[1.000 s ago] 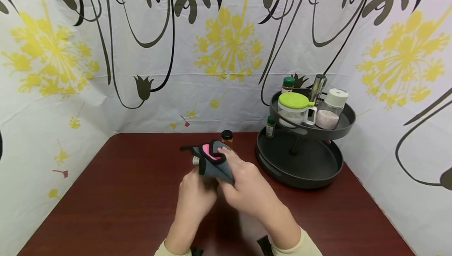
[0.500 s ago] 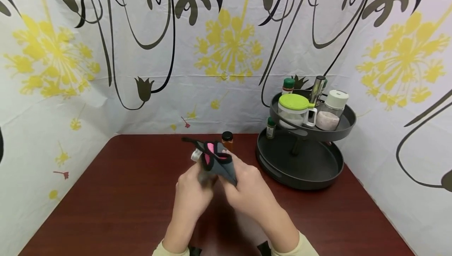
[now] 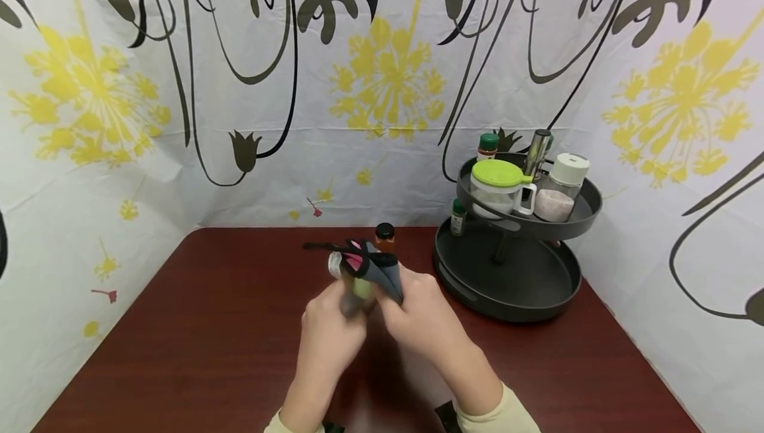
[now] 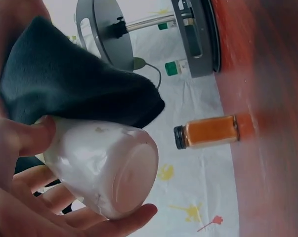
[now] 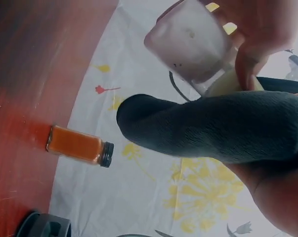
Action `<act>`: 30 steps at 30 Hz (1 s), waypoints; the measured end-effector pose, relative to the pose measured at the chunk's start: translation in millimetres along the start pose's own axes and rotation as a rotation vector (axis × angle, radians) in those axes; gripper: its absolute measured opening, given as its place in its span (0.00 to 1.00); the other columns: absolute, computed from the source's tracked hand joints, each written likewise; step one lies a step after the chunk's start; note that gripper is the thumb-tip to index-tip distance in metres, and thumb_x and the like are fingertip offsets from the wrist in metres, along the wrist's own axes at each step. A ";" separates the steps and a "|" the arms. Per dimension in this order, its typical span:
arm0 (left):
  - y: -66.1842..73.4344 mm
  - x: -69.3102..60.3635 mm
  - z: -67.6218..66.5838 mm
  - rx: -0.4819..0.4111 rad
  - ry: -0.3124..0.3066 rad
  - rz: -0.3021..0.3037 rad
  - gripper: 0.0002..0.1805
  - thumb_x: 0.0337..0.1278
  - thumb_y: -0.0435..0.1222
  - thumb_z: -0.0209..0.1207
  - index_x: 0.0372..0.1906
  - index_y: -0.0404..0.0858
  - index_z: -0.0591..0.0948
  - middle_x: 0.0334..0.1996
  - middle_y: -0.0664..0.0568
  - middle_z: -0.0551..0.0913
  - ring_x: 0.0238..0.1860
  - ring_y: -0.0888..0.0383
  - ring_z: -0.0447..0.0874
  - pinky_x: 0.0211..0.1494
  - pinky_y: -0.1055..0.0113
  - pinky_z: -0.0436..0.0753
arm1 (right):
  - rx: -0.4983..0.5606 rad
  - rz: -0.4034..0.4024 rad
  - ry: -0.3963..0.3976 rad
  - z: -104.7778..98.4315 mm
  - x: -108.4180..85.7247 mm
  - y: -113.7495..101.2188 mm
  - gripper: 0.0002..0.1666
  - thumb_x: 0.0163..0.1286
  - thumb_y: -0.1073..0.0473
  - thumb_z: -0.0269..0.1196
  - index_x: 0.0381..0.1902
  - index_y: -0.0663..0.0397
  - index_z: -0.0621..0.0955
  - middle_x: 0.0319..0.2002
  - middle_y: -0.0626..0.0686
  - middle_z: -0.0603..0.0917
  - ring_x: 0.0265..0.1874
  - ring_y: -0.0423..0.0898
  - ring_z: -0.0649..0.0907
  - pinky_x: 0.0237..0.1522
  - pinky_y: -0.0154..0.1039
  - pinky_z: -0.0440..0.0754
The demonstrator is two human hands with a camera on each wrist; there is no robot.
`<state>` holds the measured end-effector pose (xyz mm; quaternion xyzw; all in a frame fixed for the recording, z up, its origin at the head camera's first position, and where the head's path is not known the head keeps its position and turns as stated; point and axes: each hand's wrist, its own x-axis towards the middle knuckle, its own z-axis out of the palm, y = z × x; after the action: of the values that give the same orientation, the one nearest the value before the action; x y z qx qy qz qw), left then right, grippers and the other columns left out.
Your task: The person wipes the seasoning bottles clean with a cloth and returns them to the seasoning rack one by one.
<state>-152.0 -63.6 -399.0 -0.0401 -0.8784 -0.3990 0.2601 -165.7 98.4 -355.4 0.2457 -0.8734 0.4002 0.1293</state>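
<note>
My left hand point(image 3: 331, 327) grips a small clear jar point(image 4: 92, 158) with whitish contents, tilted so that its base faces the left wrist camera. Its pale yellow-green top point(image 3: 361, 288) shows in the head view, partly covered by fingers. In my right hand point(image 3: 428, 310) is a folded grey cloth point(image 3: 384, 277) with black edging and pink patches. The cloth lies right against the jar in the left wrist view. Both hands are close together above the table. Just beyond them stands a spice bottle point(image 3: 384, 239) with a black cap and orange-brown contents.
A black two-tier turntable point(image 3: 507, 310) stands at the back right. Its upper tier carries a green-lidded container point(image 3: 497, 184), a white-capped shaker point(image 3: 561, 187) and a green-capped bottle point(image 3: 487, 145). Another small green-capped bottle point(image 3: 457, 217) sits on the lower tier. Patterned fabric point(image 3: 239, 88) hangs behind the table.
The cloth has turned and shifted slightly right, and its folds have changed. The jar's pale top has come into sight between the hands. Both hands keep their hold.
</note>
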 end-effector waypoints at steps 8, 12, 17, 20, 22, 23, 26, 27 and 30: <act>8.9 4.4 -10.6 0.004 -0.071 0.004 0.06 0.54 0.29 0.70 0.33 0.43 0.86 0.24 0.55 0.84 0.28 0.58 0.83 0.34 0.59 0.82 | -0.028 -0.152 0.026 -5.2 -0.9 -18.2 0.32 0.75 0.59 0.65 0.75 0.54 0.76 0.74 0.54 0.79 0.70 0.49 0.83 0.67 0.52 0.83; 9.5 3.9 -9.3 -0.025 -0.079 0.006 0.07 0.57 0.33 0.71 0.33 0.47 0.84 0.21 0.59 0.79 0.26 0.62 0.76 0.31 0.64 0.74 | 0.015 -0.087 0.012 -4.7 7.6 -12.3 0.17 0.78 0.57 0.62 0.62 0.49 0.82 0.45 0.48 0.88 0.35 0.40 0.88 0.40 0.40 0.88; 2.1 3.7 -7.3 -0.034 -0.054 -0.052 0.10 0.59 0.40 0.75 0.44 0.49 0.87 0.27 0.55 0.87 0.35 0.55 0.88 0.38 0.56 0.82 | 0.061 0.051 -0.048 -4.3 5.4 -5.0 0.06 0.80 0.56 0.61 0.50 0.44 0.84 0.22 0.46 0.73 0.15 0.38 0.71 0.23 0.36 0.74; -0.2 5.0 -7.0 -0.026 -0.047 -0.059 0.12 0.59 0.37 0.74 0.46 0.47 0.87 0.27 0.54 0.87 0.33 0.56 0.86 0.37 0.57 0.82 | 0.053 0.006 -0.070 -6.3 1.2 -5.7 0.15 0.78 0.57 0.63 0.60 0.44 0.83 0.27 0.46 0.79 0.18 0.37 0.75 0.27 0.36 0.78; -0.2 6.0 -6.5 -0.012 -0.063 -0.050 0.07 0.59 0.35 0.73 0.41 0.45 0.86 0.22 0.54 0.83 0.28 0.58 0.81 0.34 0.60 0.79 | 0.030 -0.063 -0.063 -7.4 0.2 -7.4 0.24 0.77 0.58 0.64 0.69 0.47 0.79 0.40 0.47 0.89 0.26 0.36 0.82 0.34 0.36 0.83; 0.2 6.2 -6.0 -0.002 -0.073 -0.038 0.05 0.58 0.33 0.71 0.37 0.44 0.85 0.20 0.55 0.80 0.26 0.59 0.78 0.32 0.61 0.77 | 0.022 -0.093 -0.057 -7.6 0.8 -8.3 0.29 0.76 0.58 0.65 0.73 0.47 0.77 0.48 0.47 0.90 0.31 0.36 0.85 0.38 0.37 0.85; 2.1 4.8 -4.3 -0.016 -0.092 -0.020 0.07 0.57 0.31 0.69 0.31 0.45 0.83 0.18 0.58 0.74 0.22 0.61 0.71 0.29 0.65 0.71 | 0.007 -0.124 -0.033 -6.7 5.7 -9.5 0.26 0.75 0.58 0.64 0.70 0.47 0.79 0.54 0.46 0.90 0.34 0.36 0.85 0.40 0.36 0.84; 2.6 4.1 -3.7 -0.023 -0.088 -0.014 0.07 0.57 0.32 0.70 0.31 0.46 0.83 0.18 0.58 0.75 0.22 0.62 0.72 0.29 0.65 0.71 | 0.015 -0.110 -0.035 -6.0 7.8 -9.0 0.21 0.76 0.58 0.64 0.65 0.46 0.81 0.46 0.46 0.90 0.31 0.36 0.85 0.37 0.36 0.84; 1.8 1.7 -0.8 -0.043 -0.039 0.000 0.07 0.58 0.36 0.74 0.36 0.49 0.86 0.22 0.58 0.83 0.27 0.59 0.82 0.32 0.61 0.78 | 0.034 -0.024 -0.033 -3.2 12.4 -4.4 0.06 0.78 0.56 0.62 0.48 0.44 0.84 0.25 0.44 0.78 0.19 0.38 0.75 0.26 0.36 0.76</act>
<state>-152.6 -63.2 -396.5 -0.0537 -0.8745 -0.4169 0.2420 -173.8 94.4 -345.3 0.2650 -0.8654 0.4093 0.1156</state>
